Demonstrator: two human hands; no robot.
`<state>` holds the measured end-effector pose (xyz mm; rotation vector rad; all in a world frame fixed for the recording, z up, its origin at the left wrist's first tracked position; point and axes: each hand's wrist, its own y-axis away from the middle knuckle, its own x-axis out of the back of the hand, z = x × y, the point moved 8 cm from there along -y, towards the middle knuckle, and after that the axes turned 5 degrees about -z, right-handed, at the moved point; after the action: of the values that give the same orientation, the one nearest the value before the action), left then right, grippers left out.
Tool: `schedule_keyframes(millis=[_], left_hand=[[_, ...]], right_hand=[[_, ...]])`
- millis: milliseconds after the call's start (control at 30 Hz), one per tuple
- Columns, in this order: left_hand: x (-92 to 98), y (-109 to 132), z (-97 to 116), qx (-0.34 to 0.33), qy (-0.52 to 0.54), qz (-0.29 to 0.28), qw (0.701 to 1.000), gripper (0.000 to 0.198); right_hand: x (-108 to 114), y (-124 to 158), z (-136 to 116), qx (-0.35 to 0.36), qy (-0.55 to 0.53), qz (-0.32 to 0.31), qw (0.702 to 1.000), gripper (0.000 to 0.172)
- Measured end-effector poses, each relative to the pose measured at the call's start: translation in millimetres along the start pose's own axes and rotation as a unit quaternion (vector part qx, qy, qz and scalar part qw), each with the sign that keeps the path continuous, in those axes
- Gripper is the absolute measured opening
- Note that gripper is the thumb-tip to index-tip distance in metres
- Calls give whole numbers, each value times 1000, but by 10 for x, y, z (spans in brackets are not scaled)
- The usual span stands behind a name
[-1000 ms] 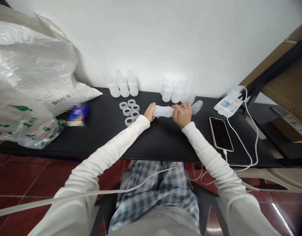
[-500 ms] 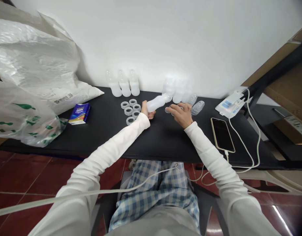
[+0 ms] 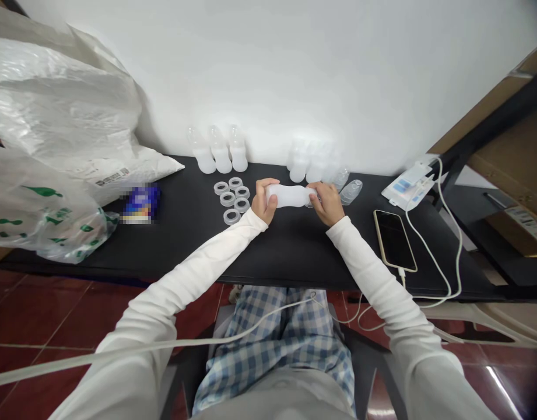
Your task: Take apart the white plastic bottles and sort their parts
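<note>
Your bottle (image 3: 288, 196) is on its side betw. your hands, over the near-middle of the table (image 3: 290, 251). L hand (image 3: 263, 201) is wrapped round the base end; R hand (image 3: 326, 204) has fingers closed on the neck end. Can't tell exactly what's under those R fingers, so a crooked fit there would prob. go unseen. The wall looks smooth and soft: squeeze too hard & it could dent or twist in your L grip.

Watch your L wrist: the rings (image 3: 227, 205) lie loose just beside it, so a low sleeve could scatter them. On the R, clear caps (image 3: 351, 191) sit just past your knuckles, easy to nudge. Behind, bottles stand in two groups, L trio (image 3: 223, 160) & R cluster (image 3: 298, 169); a quick reach could tip one into its neighbours. Further R, the phone (image 3: 395, 240) is plugged in; snag its cable (image 3: 459, 239) w/ your R arm & it might slide.
</note>
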<state>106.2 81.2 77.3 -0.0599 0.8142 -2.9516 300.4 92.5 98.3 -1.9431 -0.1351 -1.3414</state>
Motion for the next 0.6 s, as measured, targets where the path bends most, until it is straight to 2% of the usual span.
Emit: schedule_keyframes(millis=[67,200,267,433,500,600], left_hand=[[3,0,-58,29,9,6,1000,47],[-108,10,-295,176,40,-7,984,46],[-155,9,-374,224,64,-4,973,49],[-197,26,-602,362,129,0,923,56],[-173,25,-649,388,155,13,908,58],[-138,0,-651,380,173,26,908,57]], right_hand=[[-22,3,-12,2,3,9,1000,61],[-50,12,9,-16,46,28,998,55],[-44,13,17,-23,61,40,997,52],[-32,-18,-79,0,55,19,998,38],[-35,-22,-180,37,50,1,998,36],[-53,-4,-300,85,71,-16,994,25]])
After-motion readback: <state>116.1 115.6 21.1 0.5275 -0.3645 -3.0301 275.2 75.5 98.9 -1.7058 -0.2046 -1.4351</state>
